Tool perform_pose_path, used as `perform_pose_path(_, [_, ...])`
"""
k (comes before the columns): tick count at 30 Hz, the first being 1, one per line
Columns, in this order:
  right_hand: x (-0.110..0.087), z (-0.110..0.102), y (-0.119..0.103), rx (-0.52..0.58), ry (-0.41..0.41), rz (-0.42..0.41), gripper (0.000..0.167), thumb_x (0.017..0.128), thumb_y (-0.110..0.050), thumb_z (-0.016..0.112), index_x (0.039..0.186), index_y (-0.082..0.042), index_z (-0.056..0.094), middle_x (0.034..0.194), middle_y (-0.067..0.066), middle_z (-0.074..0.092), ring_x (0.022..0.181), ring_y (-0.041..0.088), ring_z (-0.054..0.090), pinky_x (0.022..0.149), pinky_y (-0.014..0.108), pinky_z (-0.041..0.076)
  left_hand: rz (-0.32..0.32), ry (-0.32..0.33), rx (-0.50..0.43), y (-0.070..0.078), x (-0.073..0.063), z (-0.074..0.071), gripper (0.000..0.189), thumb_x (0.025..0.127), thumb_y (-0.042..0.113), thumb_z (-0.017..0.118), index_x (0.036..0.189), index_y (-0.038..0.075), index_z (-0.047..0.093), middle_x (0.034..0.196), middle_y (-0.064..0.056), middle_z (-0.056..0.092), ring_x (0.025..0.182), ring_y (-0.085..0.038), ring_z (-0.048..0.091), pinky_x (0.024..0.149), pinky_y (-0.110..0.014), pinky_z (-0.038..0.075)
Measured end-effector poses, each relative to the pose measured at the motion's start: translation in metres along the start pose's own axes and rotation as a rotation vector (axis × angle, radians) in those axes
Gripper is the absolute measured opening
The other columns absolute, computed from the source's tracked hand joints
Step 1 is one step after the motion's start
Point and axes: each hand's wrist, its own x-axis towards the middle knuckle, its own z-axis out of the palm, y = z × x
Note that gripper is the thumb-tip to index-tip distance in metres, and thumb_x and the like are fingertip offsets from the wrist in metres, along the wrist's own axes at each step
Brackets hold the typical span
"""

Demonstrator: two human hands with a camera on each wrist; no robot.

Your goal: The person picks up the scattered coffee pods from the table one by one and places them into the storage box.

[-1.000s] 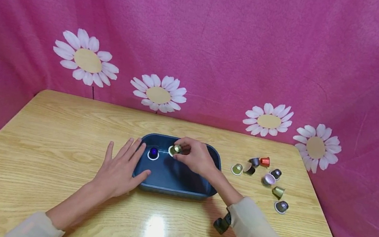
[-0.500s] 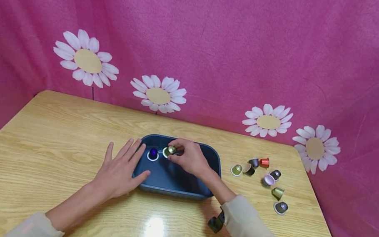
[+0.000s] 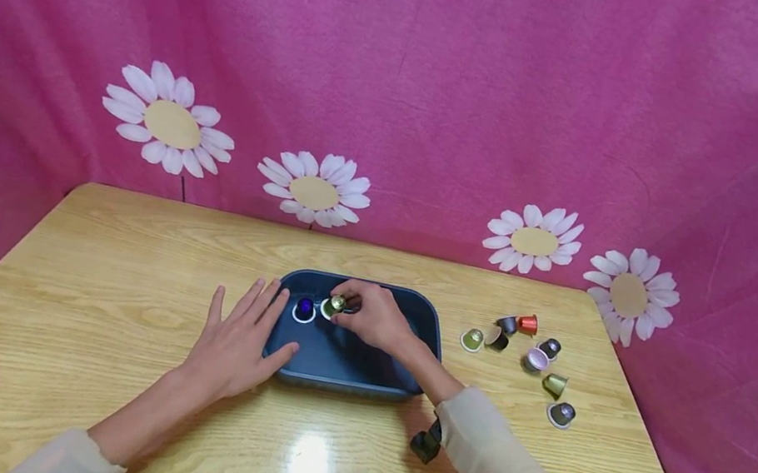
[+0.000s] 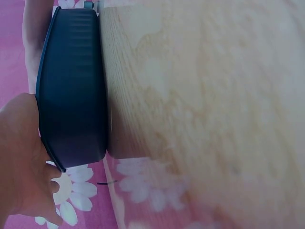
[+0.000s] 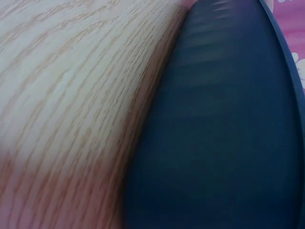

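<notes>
A dark blue tray (image 3: pixel 352 387) with raised walls stands on the table. My left hand (image 3: pixel 236 347) lies with spread, straight fingers over its left rim. In the left wrist view, the left hand (image 4: pixel 21 152) is against the rim of the tray (image 4: pixel 74 90). Inside the tray my right hand (image 3: pixel 376 316) pinches a green-gold coffee capsule (image 3: pixel 337 303) between thumb and fingers, its white rim downward. Just left of it, a dark blue coffee capsule (image 3: pixel 304 308) stands rim down. The right wrist view shows the tray's outer wall (image 5: pixel 214 124), and the hand is out of sight there.
To the right of the tray, several coffee capsules are scattered on the wooden table (image 3: pixel 110 291), among them a green one (image 3: pixel 473 338), a red one (image 3: pixel 528 324) and a lilac-faced one (image 3: pixel 536 360). A pink flowered cloth (image 3: pixel 405 89) hangs behind.
My right hand has moved a little left inside the tray with the green-gold capsule, bringing it close to the dark blue one. The left hand has stayed on the rim.
</notes>
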Motion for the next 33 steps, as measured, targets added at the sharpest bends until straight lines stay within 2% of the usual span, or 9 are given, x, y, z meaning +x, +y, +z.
perform_pose_path(12, [0.003, 0.007, 0.000, -0.013, -0.047, 0.037, 0.026, 0.083, -0.006, 0.081, 0.108, -0.009, 0.072, 0.097, 0.001, 0.071, 0.091, 0.014, 0.068, 0.076, 0.027, 0.053, -0.004, -0.009, -0.002, 0.000, -0.002, 0.002, 0.083, 0.096, 0.057, 0.054, 0.156, 0.004, 0.032, 0.162, -0.016, 0.025, 0.149, -0.035, 0.017, 0.111, -0.069, 0.002])
perform_pose_path(23, [0.008, 0.008, 0.005, -0.040, -0.034, 0.043, 0.027, 0.082, -0.005, 0.082, 0.107, -0.008, 0.072, 0.097, 0.004, 0.071, 0.089, 0.015, 0.069, 0.074, 0.025, 0.053, -0.005, -0.005, -0.002, -0.001, 0.000, 0.001, 0.083, 0.096, 0.057, 0.053, 0.156, 0.004, 0.031, 0.162, -0.016, 0.024, 0.149, -0.035, 0.017, 0.111, -0.069, 0.002])
perform_pose_path(33, [0.010, 0.011, 0.003, -0.030, -0.058, 0.051, 0.026, 0.084, -0.005, 0.080, 0.108, -0.007, 0.072, 0.099, 0.005, 0.071, 0.092, 0.017, 0.069, 0.073, 0.026, 0.053, 0.001, 0.000, -0.005, 0.000, -0.001, -0.001, 0.082, 0.097, 0.057, 0.051, 0.156, 0.004, 0.032, 0.162, -0.016, 0.025, 0.150, -0.034, 0.016, 0.111, -0.069, 0.002])
